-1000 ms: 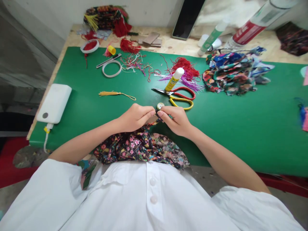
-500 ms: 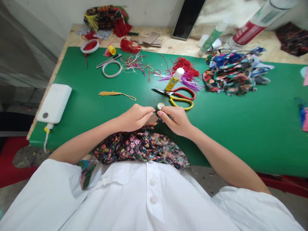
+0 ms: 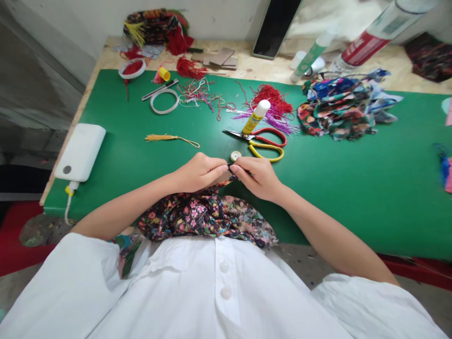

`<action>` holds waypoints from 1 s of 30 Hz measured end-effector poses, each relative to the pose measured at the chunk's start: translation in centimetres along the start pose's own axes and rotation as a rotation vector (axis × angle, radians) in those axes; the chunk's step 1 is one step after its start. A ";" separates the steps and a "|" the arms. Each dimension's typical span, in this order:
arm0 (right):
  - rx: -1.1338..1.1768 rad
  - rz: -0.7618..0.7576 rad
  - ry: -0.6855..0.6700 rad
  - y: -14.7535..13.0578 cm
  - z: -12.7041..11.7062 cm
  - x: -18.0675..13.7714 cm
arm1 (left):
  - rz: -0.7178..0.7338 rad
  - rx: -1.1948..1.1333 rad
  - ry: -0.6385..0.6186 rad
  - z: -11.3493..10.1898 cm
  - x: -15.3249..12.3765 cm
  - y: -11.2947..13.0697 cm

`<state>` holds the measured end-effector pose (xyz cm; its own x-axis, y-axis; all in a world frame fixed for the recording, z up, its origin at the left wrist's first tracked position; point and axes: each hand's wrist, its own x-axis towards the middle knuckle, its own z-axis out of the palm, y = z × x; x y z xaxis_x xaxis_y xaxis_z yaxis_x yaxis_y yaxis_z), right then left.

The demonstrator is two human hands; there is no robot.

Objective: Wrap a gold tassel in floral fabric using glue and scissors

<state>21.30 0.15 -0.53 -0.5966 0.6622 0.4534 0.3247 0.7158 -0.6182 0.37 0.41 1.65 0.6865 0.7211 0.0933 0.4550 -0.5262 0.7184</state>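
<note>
Black flowered cloth (image 3: 194,212): likely soft, light, floppy; best held near edge. Left hand (image 3: 199,173), right hand (image 3: 260,178) close together, fingertips closed, pinching dark bit of it.

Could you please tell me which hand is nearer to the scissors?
The right hand is nearer, just on the near side of the scissors. The left hand is also on their near side, but farther off to the left.
</note>
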 end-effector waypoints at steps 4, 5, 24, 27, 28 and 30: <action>-0.004 0.001 -0.010 0.1 0.1 0.0 | 0.043 0.047 0.030 0.1 -0.1 -0.1; -0.005 0.003 -0.010 0.1 0.1 0.0 | 0.053 0.049 0.040 0.2 -0.2 -0.1; 0.003 0.020 -0.011 -0.1 0.0 0.0 | -0.008 -0.130 -0.031 0.0 0.0 -0.4; -0.007 0.011 -0.020 0.0 0.1 0.0 | 0.027 -0.061 -0.035 0.1 0.1 -0.4; -0.011 0.013 -0.025 0.0 0.1 0.0 | 0.038 -0.039 -0.040 0.1 0.1 -0.4; -0.016 0.019 -0.033 0.0 0.1 0.0 | 0.054 0.000 -0.049 0.1 0.1 -0.4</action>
<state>21.22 0.11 -0.61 -0.6137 0.6686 0.4200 0.3479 0.7065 -0.6163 0.27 0.68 1.29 0.7370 0.6688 0.0975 0.4168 -0.5633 0.7134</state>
